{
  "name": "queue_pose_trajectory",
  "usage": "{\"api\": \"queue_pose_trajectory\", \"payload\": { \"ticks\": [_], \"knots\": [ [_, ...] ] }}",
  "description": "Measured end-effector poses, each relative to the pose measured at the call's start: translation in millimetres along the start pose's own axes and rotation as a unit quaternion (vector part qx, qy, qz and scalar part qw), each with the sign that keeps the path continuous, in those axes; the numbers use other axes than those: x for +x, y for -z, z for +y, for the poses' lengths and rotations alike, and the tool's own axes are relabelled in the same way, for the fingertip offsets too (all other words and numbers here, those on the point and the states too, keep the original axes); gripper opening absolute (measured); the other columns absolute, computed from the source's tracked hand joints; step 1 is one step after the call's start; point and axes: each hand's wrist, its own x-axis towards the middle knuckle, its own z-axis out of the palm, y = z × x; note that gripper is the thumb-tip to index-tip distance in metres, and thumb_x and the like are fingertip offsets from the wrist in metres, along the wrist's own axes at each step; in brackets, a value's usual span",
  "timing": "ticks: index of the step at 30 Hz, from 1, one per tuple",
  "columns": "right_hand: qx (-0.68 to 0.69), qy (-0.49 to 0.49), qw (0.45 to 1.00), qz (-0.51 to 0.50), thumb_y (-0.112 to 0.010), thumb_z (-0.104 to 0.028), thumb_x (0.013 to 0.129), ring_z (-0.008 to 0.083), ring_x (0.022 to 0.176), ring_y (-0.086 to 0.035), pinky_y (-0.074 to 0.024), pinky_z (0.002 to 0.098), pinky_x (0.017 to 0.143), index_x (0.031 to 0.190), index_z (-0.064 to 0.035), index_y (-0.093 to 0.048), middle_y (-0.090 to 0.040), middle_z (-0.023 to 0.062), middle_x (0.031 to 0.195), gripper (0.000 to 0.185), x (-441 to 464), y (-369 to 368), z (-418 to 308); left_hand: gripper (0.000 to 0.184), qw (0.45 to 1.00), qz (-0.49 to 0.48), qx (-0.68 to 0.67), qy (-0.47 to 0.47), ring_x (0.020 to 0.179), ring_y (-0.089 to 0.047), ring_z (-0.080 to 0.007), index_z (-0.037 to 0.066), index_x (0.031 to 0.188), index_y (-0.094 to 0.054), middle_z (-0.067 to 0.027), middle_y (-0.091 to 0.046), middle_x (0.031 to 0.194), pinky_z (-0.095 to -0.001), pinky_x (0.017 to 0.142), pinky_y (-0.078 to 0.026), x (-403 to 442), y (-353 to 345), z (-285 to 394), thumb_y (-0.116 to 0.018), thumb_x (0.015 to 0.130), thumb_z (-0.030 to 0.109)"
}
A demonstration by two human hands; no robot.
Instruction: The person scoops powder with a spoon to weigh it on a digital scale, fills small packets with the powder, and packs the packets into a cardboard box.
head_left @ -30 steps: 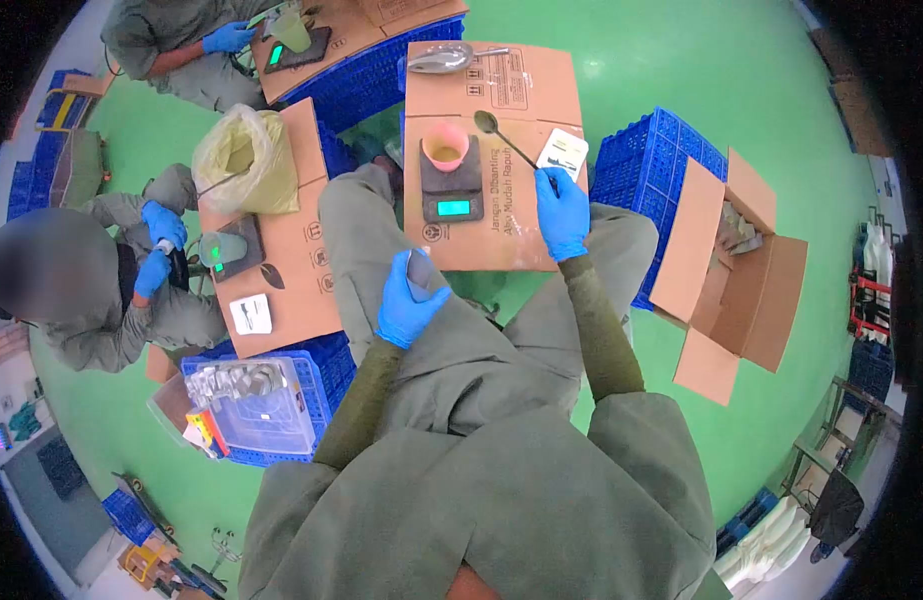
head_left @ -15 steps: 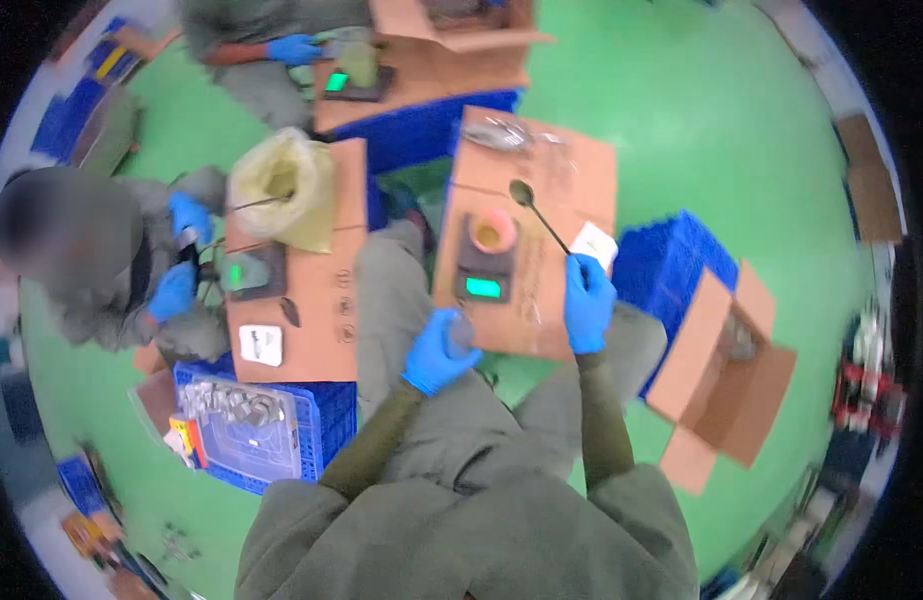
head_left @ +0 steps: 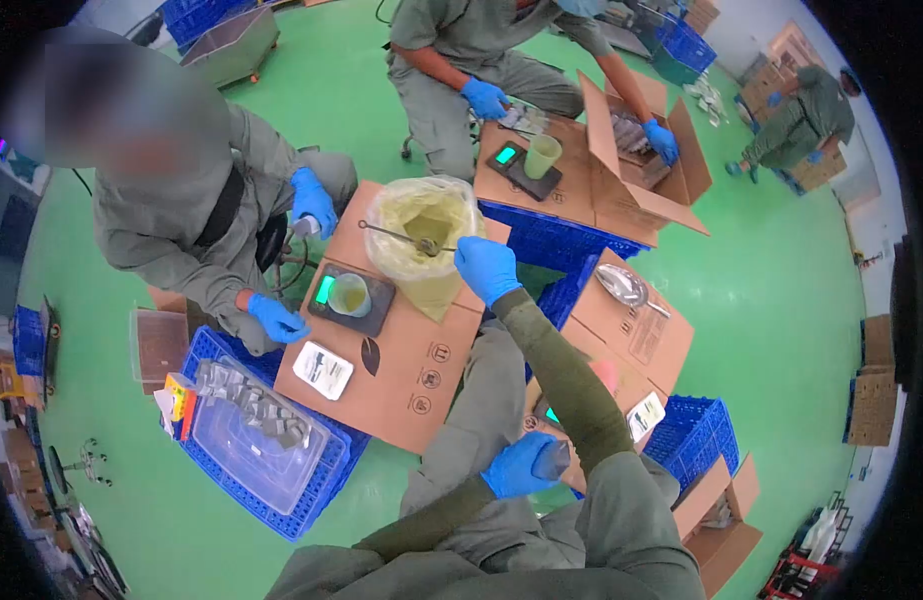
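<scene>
My right hand, in a blue glove, is closed on the handle of a dark spoon at the open mouth of a lined bag of powder. Another long utensil lies across the bag's mouth. Low over my lap, my left hand is wrapped round a small grey pouch. The pink cup and the lit scale are partly hidden behind my right forearm.
A co-worker sits left beside a scale with a cup, and a white card. Another person reaches into a carton at the back. A metal scoop, blue crate and tray of pouches surround me.
The view has swung left. My right hand has moved with the spoon from above the cardboard by the pink cup to the powder bag. My left hand still holds the pouch.
</scene>
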Motion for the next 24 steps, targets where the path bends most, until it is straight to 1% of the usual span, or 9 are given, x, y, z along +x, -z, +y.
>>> {"api": "queue_pose_trajectory", "payload": {
  "ticks": [3,6,9,13,16,18,19,21,24],
  "knots": [
    [-0.002,-0.012,0.999,-0.036,-0.060,-0.029,0.090,0.0370,0.074,-0.069,-0.0543,0.0513,0.065,0.085,-0.0117,-0.067,-0.068,0.0144,0.080,0.019,14.4,-29.8,-5.3,0.062,0.993,-0.044,-0.058,0.098,0.104,-0.062,-0.0383,0.002,0.129,-0.054,-0.0209,-0.060,0.115,-0.0456,0.094,-0.050,2.4,10.4,4.7,-0.079,0.081,0.032],
    [0.017,-0.061,0.997,-0.051,-0.062,-0.030,0.088,0.0379,0.075,-0.069,-0.0543,0.0511,0.066,0.082,-0.0104,-0.069,-0.069,0.0159,0.079,0.022,10.4,-36.0,-6.9,0.067,0.988,-0.067,-0.041,0.135,0.106,-0.062,-0.0382,0.001,0.130,-0.052,-0.0215,-0.059,0.117,-0.0451,0.094,-0.050,-3.7,4.2,-2.7,-0.081,0.079,0.036],
    [0.072,-0.118,0.990,-0.037,-0.063,-0.031,0.086,0.0397,0.075,-0.068,-0.0543,0.0497,0.067,0.080,-0.0084,-0.072,-0.070,0.0186,0.080,0.025,1.8,-35.9,1.5,0.069,0.990,-0.056,-0.098,0.089,0.106,-0.062,-0.0379,0.001,0.129,-0.053,-0.0217,-0.059,0.116,-0.0445,0.093,-0.050,-0.4,13.3,1.1,-0.082,0.078,0.036],
    [0.182,-0.176,0.967,0.003,-0.067,-0.030,0.085,0.0394,0.075,-0.069,-0.0543,0.0453,0.068,0.082,-0.0048,-0.075,-0.071,0.0212,0.082,0.027,-6.5,-30.8,16.3,0.068,0.990,-0.049,-0.092,0.100,0.105,-0.062,-0.0377,0.001,0.128,-0.053,-0.0223,-0.059,0.115,-0.0439,0.092,-0.050,-1.3,10.5,-3.8,-0.082,0.078,0.036],
    [0.222,-0.219,0.950,-0.007,-0.069,-0.029,0.084,0.0360,0.074,-0.071,-0.0545,0.0421,0.069,0.085,-0.0022,-0.077,-0.072,0.0209,0.081,0.027,-12.9,-19.9,24.3,0.062,0.990,-0.053,-0.080,0.100,0.101,-0.063,-0.0369,0.001,0.124,-0.055,-0.0224,-0.060,0.110,-0.0432,0.089,-0.051,1.0,14.3,2.1,-0.081,0.079,0.036],
    [0.231,-0.235,0.944,-0.002,-0.071,-0.029,0.084,0.0337,0.074,-0.072,-0.0544,0.0414,0.069,0.086,-0.0007,-0.076,-0.072,0.0200,0.079,0.028,-16.7,-21.3,30.2,0.058,0.993,-0.071,-0.036,0.089,0.098,-0.064,-0.0362,0.001,0.121,-0.055,-0.0221,-0.061,0.106,-0.0424,0.087,-0.052,8.7,16.1,6.7,-0.079,0.081,0.036],
    [0.236,-0.242,0.941,0.001,-0.072,-0.028,0.083,0.0326,0.074,-0.072,-0.0544,0.0411,0.069,0.086,0.0000,-0.076,-0.072,0.0196,0.078,0.029,-16.9,-20.7,31.5,0.057,0.992,-0.066,-0.052,0.096,0.097,-0.064,-0.0360,0.001,0.119,-0.056,-0.0220,-0.061,0.104,-0.0423,0.087,-0.052,12.2,23.2,14.8,-0.079,0.081,0.036],
    [0.238,-0.248,0.939,0.021,-0.070,-0.029,0.084,0.0338,0.075,-0.072,-0.0545,0.0416,0.068,0.087,-0.0014,-0.077,-0.072,0.0202,0.078,0.028,-15.0,-17.3,31.8,0.053,0.989,-0.056,-0.081,0.109,0.095,-0.064,-0.0356,0.002,0.117,-0.056,-0.0220,-0.061,0.102,-0.0420,0.085,-0.052,15.7,36.5,27.9,-0.078,0.083,0.036],
    [0.198,-0.242,0.949,0.031,-0.065,-0.035,0.087,0.0387,0.080,-0.071,-0.0553,0.0459,0.072,0.088,-0.0053,-0.076,-0.072,0.0203,0.085,0.031,-1.4,-11.1,23.7,0.057,0.997,-0.048,-0.018,0.053,0.097,-0.064,-0.0358,0.002,0.121,-0.055,-0.0216,-0.062,0.105,-0.0423,0.087,-0.052,1.6,3.9,-8.8,-0.078,0.083,0.037]
  ]
}}
